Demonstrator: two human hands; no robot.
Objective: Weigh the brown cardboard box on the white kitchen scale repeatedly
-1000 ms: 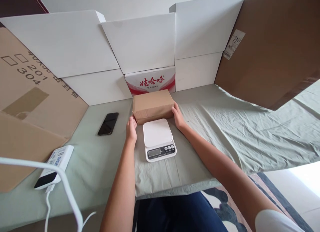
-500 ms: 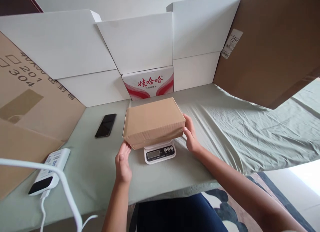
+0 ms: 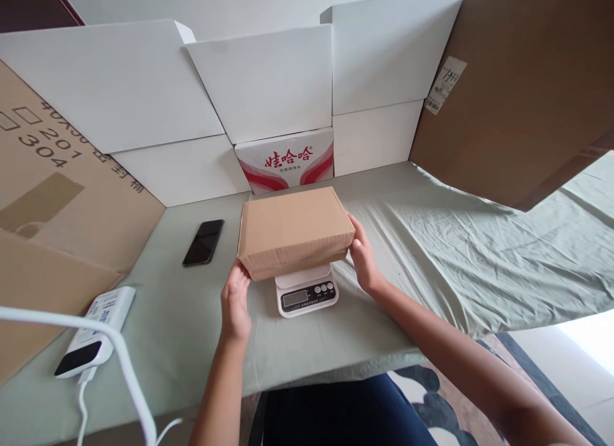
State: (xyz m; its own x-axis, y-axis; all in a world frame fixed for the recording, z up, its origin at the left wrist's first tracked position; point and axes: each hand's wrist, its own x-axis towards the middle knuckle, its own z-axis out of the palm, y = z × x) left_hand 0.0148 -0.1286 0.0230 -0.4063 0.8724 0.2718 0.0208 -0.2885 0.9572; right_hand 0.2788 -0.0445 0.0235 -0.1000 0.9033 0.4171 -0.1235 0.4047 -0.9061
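A brown cardboard box [image 3: 295, 225] is held between my two hands over a white digital kitchen scale [image 3: 307, 299]. My left hand [image 3: 236, 302] grips the box's near left corner, its fingers partly tucked under the edge. On the opposite side my right hand [image 3: 363, 254] holds the right end, thumb toward the front face. The scale's display and buttons show in front of the box, while its platform is mostly hidden beneath. I cannot tell whether the box touches the platform.
A black smartphone [image 3: 203, 242] lies left of the box. Further left are a white power strip [image 3: 96, 331] and a curved white tube [image 3: 115, 337]. White boxes [image 3: 268, 81] line the back; large brown cartons stand at left and right [image 3: 518, 94]. Green cloth [image 3: 384, 331] covers the table.
The box has shifted slightly away from me, with both hands moving along, so a little more of the scale shows below its front edge. The scale stays where it was.
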